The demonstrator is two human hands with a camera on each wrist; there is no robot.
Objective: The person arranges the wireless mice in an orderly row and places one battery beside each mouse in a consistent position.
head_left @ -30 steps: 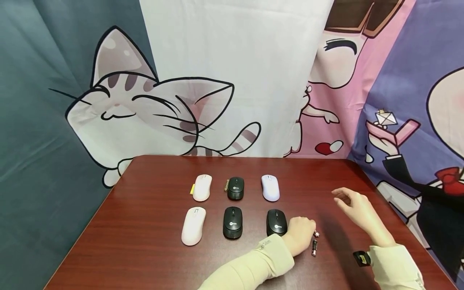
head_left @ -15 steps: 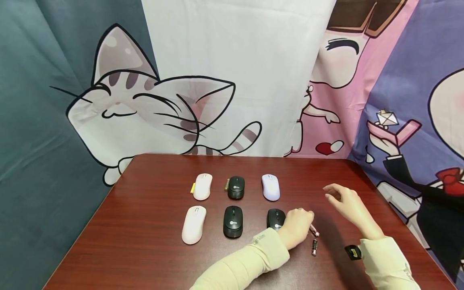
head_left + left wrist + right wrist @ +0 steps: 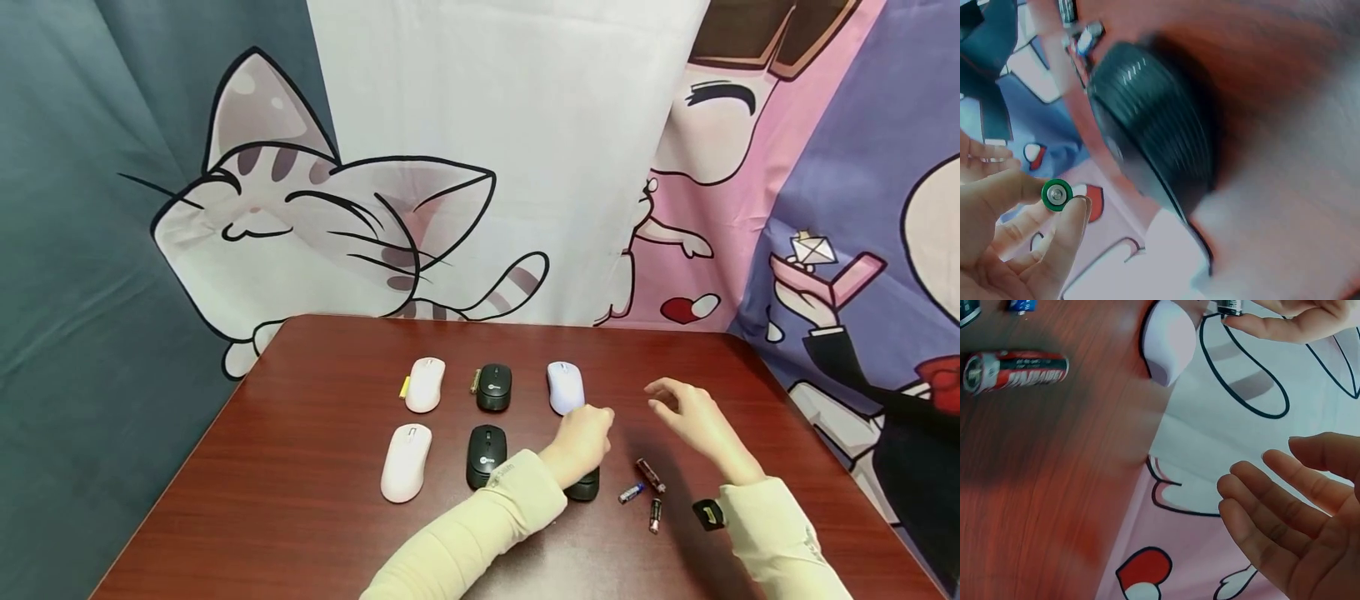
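Observation:
My left hand (image 3: 581,442) pinches a battery (image 3: 1057,195) between thumb and fingertip; its green-ringed end faces the camera in the left wrist view. That hand overlaps the front right black mouse (image 3: 583,487) in the head view, hiding most of it, with the lavender mouse (image 3: 564,385) just behind. My right hand (image 3: 697,423) hovers over the right side of the table, holding nothing, its fingers relaxed and slightly bent. Below it lie three batteries: a red-and-black one (image 3: 650,475), a blue-and-silver one (image 3: 631,493) and a dark one (image 3: 655,516).
Farther left on the brown table (image 3: 285,467) stand two white mice (image 3: 406,463) and two black mice (image 3: 487,456). Beside the back ones lie a yellow item (image 3: 404,387) and a battery-like piece (image 3: 476,382). A printed cartoon curtain (image 3: 480,83) hangs behind the table.
My left hand has moved left and away from the loose batteries with a battery in its fingers, uncovering the blue-and-silver one. My right hand has shifted left.

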